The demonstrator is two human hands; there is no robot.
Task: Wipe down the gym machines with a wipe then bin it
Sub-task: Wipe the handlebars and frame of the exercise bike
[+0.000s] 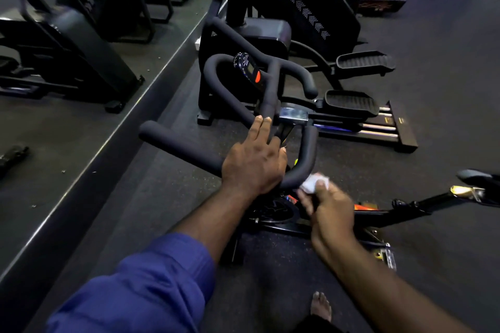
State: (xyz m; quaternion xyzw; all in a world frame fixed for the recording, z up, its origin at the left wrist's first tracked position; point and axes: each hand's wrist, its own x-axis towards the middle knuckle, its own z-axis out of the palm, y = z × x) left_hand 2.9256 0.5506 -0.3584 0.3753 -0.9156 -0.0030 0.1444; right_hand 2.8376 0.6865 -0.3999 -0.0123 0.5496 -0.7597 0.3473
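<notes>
Bike (384,214) is viewed from above. Handlebar (309,149) is rested on by the left hand (253,162), fingers straight, nothing gripped. White wipe (313,184) is pinched in the right hand (331,211) and pressed against the handlebar's near bend.

Black foam-padded bike handlebar (310,151): left hand (253,165) is resting flat across its middle; right hand (328,208) is pressing 1 crumpled white wipe (313,184) against the near bend.
</notes>
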